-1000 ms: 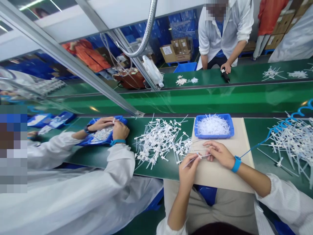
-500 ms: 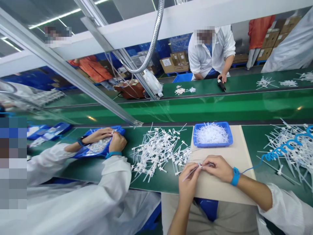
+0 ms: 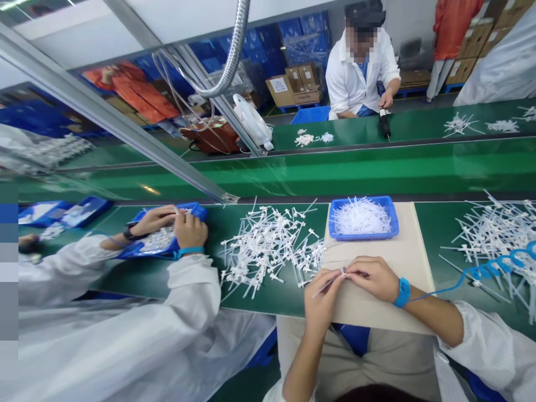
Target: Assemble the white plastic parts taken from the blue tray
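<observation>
Above a beige board (image 3: 385,310), my left hand (image 3: 320,298) pinches a thin translucent plastic tube (image 3: 324,287) with a small white fitting (image 3: 342,272) at its end. The fingertips of my right hand (image 3: 374,279) are closed at that same fitting, meeting those of my left hand; what lies inside this pinch is partly hidden. A blue wristband (image 3: 402,292) with a coiled cord circles my right wrist. Behind my hands stands a blue tray (image 3: 363,236) of loose translucent tubes. Left of the board lies a pile of tubes with white fittings (image 3: 268,245).
Another such pile (image 3: 498,240) lies to the right, under the coiled blue cord (image 3: 502,265). On the left, a co-worker's hands (image 3: 190,229) work over a blue tray (image 3: 199,211). Across the green divider (image 3: 335,170), a person holds a black screwdriver-like tool (image 3: 384,125). A metal post (image 3: 167,156) slants overhead.
The view has tilted slightly downward. My hands keep their pinch on the tube and fitting, with little movement. Across the divider, the person's black tool has become more upright.
</observation>
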A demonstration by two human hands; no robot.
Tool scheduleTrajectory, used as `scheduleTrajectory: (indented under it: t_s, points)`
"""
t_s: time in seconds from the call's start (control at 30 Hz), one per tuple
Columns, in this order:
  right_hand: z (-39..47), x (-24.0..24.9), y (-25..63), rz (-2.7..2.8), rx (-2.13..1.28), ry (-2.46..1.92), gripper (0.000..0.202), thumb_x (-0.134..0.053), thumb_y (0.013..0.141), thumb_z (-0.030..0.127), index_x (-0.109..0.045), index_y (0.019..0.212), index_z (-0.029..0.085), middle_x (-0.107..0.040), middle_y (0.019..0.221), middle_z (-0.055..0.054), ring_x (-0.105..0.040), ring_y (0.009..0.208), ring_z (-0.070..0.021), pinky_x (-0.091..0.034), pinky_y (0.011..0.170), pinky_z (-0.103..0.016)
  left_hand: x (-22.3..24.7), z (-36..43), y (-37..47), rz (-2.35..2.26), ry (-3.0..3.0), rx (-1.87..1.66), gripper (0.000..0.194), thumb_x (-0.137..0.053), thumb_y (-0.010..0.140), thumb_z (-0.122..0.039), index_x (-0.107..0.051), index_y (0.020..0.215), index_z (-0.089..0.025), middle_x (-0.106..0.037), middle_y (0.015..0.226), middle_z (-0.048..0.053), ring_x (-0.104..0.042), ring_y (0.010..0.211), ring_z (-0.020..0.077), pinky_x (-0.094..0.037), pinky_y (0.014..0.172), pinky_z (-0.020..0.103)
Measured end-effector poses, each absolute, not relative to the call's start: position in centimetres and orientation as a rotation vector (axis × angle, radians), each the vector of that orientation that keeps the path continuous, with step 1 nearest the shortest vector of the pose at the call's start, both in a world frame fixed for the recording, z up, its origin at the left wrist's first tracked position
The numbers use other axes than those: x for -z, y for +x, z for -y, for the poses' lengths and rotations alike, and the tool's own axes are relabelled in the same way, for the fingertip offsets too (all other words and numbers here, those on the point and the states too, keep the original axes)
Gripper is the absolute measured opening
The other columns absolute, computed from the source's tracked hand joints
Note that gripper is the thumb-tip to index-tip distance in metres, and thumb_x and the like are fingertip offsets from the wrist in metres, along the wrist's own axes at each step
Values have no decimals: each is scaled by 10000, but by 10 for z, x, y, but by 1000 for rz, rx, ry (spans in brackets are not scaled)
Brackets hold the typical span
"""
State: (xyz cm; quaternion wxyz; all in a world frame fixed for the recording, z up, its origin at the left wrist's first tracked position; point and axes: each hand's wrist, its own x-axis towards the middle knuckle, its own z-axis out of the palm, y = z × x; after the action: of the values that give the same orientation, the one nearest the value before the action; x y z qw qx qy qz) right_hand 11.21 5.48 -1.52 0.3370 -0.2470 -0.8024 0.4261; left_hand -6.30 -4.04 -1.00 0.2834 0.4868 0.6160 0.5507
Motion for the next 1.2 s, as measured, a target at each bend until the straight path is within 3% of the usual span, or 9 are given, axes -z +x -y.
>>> scheduleTrajectory:
  t_s: [0.3, 0.53, 1.2]
  points:
    - [-52, 14, 112, 2108, -1092, -636, 238, -584, 1082, 309, -810, 1051, 245, -791, 911, -70, -720, 806, -207, -559, 773, -326, 11, 40, -61, -1662, 1311, -1481, 134, -808, 924, -341, -874, 897, -227, -814, 845, 62, -755, 786, 223, -614, 739, 320]
    - [-57, 9, 112, 2061, -1207, -722, 193, -662, 1043, 366, -801, 1029, 231, -782, 912, -61, -673, 761, -192, -509, 699, -310, 10, 37, -61, -1638, 1241, -1543, 172, -800, 937, -376, -861, 918, -216, -814, 907, 75, -760, 882, 241, -621, 833, 351]
    - [-43, 7, 108, 2062, -1057, -651, 216, -572, 1082, 308, -758, 1000, 236, -746, 877, -78, -680, 758, -209, -534, 687, -338, 9, 38, -58, -1589, 1295, -1557, 158, -747, 979, -334, -867, 965, -232, -800, 906, 69, -744, 863, 232, -612, 804, 336]
